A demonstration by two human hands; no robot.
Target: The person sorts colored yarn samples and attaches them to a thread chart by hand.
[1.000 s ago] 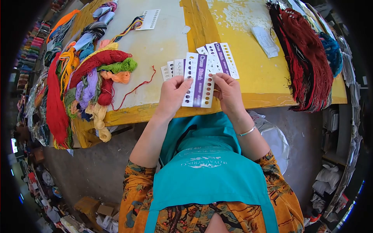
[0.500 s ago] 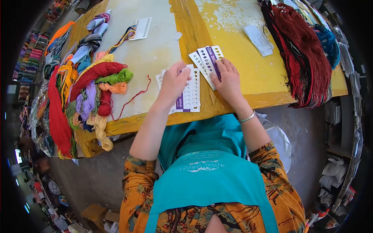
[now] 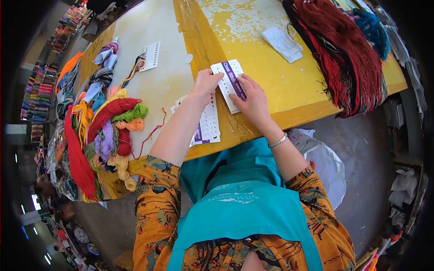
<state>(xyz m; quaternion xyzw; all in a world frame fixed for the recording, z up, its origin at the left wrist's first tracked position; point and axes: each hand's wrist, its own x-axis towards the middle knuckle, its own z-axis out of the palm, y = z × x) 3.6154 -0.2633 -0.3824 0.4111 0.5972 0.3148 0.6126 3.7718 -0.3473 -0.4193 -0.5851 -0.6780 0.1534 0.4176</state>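
A squared-up stack of white punched thread cards [image 3: 233, 80] with a purple printed band is held between my two hands over the table. My left hand [image 3: 207, 84] is closed at its left edge, with the thumb toward the top card. From the right, my right hand [image 3: 250, 98] grips the other edge, thumb lying on the card face. Below my left forearm, a second, looser pile of punched cards [image 3: 209, 125] lies near the table's front edge, partly hidden by that arm.
Heaped skeins of coloured thread [image 3: 108, 135] cover the table's left side, with a loose red strand [image 3: 153, 131] beside them. A card strung with threads [image 3: 150, 56] lies farther back. Dark red thread bundles [image 3: 348, 54] and a folded paper [image 3: 282, 44] are at right.
My left hand has moved up from the loose pile to the other stack and taken its left edge. The fanned cards there are now lined up. The view has shifted slightly.
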